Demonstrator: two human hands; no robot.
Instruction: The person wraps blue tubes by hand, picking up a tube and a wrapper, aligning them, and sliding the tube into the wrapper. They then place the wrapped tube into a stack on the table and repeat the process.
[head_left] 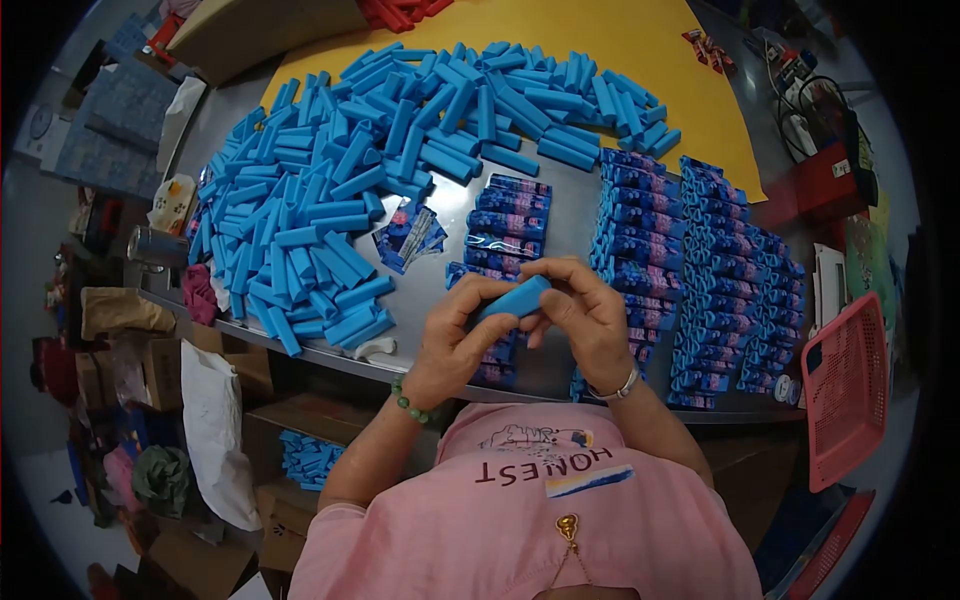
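A short blue plastic piece [518,299], like a tube with rounded edges, is held tilted between both hands above the table's front edge. My left hand [462,325] wraps its left end with the thumb along the near side. My right hand [588,318] pinches around its right end, fingers curled. Just beyond the hands lies a column of blue pieces in dark blue and pink printed sleeves [508,222], partly hidden by my hands. To its left rest several loose printed sleeves [410,238].
A large heap of bare blue pieces [300,190] covers the left and back of the metal table [440,290]. Stacked sleeved pieces [720,270] stand in columns at right. Yellow sheet [705,120] lies behind, and a pink basket [848,385] sits at the right edge.
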